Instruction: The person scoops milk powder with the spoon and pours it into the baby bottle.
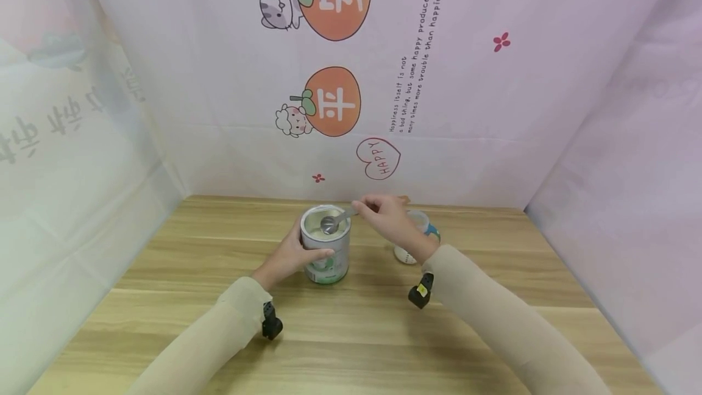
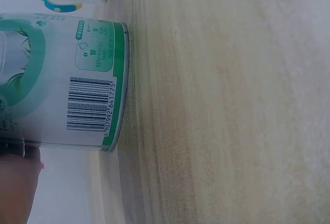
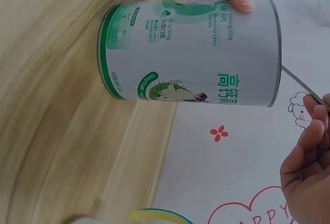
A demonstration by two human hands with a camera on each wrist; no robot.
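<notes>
A white and green tin can of pale powder stands upright on the table, its top open. My left hand grips the can from the left, thumb across the front. My right hand pinches the handle of a metal spoon, whose round bowl hangs at the can's mouth. In the right wrist view, the spoon's thin handle reaches behind the can's rim from my curled fingers. Behind my right wrist stands a clear cup with a blue handle, partly hidden; it shows white contents low down.
The wooden table ends at a printed cloth wall close behind the can and cup. Cloth sides rise left and right. A small brown object peeks out behind my right hand. Each wrist wears a black camera.
</notes>
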